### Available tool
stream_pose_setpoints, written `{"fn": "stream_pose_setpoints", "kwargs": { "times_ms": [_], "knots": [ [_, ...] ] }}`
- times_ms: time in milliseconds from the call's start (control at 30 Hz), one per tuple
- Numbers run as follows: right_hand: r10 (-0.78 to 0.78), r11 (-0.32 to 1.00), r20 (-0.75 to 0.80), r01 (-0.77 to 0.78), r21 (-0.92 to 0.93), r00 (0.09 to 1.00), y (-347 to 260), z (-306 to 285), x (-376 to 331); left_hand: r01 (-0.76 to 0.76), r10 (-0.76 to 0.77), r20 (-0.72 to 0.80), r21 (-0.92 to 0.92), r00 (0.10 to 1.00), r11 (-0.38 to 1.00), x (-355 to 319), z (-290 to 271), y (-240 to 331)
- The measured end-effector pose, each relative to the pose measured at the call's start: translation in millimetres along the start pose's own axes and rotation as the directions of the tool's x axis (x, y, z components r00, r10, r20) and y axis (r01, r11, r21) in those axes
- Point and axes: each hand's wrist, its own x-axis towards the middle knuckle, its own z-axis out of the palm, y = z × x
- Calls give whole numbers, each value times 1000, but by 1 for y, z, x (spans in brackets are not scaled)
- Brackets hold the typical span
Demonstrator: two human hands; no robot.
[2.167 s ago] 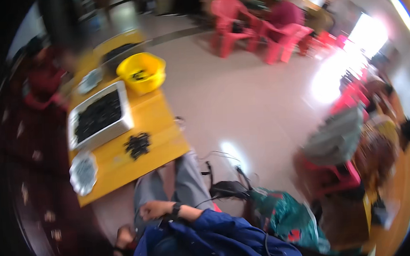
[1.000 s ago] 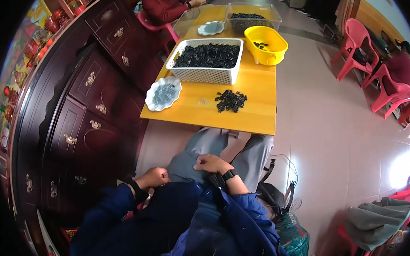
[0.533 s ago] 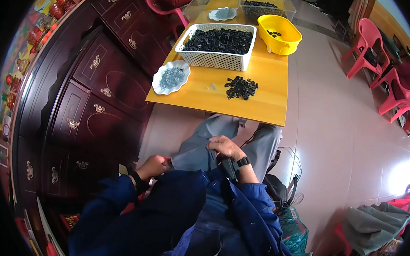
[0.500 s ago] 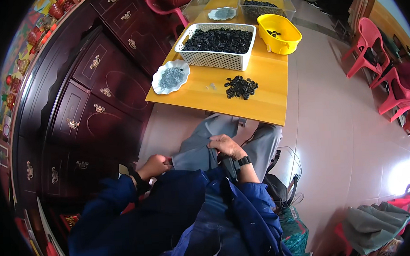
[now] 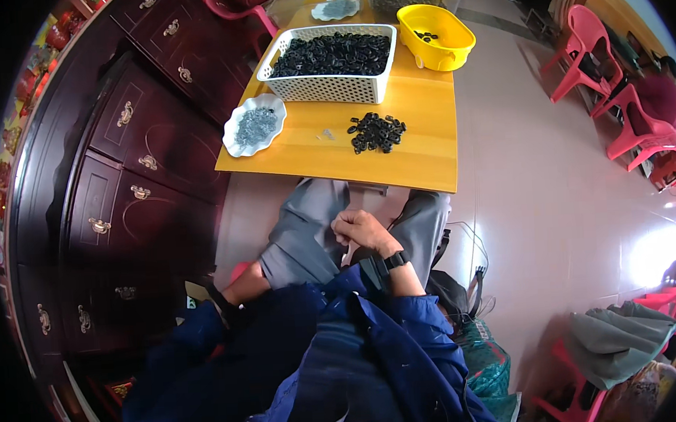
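1. Two grey trouser legs [image 5: 300,224] flank the fingers [image 5: 342,227] of your right hand [image 5: 362,229], which curl inward, perhaps resting; I cannot tell whether they pinch anything.
2. Your left hand [image 5: 254,278] is beside the left leg, fingers hidden, grip unclear.
3. Ahead of your right fingers, loose black pieces [image 5: 377,133] lie on the tabletop [image 5: 427,164], presumably for easy reach.

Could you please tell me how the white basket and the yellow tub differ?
The white basket has perforated walls; the yellow tub looks solid-walled. The basket is rectangular, the tub rounded. The basket holds many black pieces; the tub shows only a few. Both stand on the table.
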Motion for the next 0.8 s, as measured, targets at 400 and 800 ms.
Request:
{"fn": "stream_pose_setpoints", "kwargs": {
  "times_ms": [400,800],
  "knots": [
    [-172,985,-118,168,-42,978,-42,-32,0,25,-96,94,575,991,818,142,63,110],
    [-59,878,-472,-179,-445,880,-103,-93,23,-22,-148,79,936,986,350,63,23,35]
  ]
}}
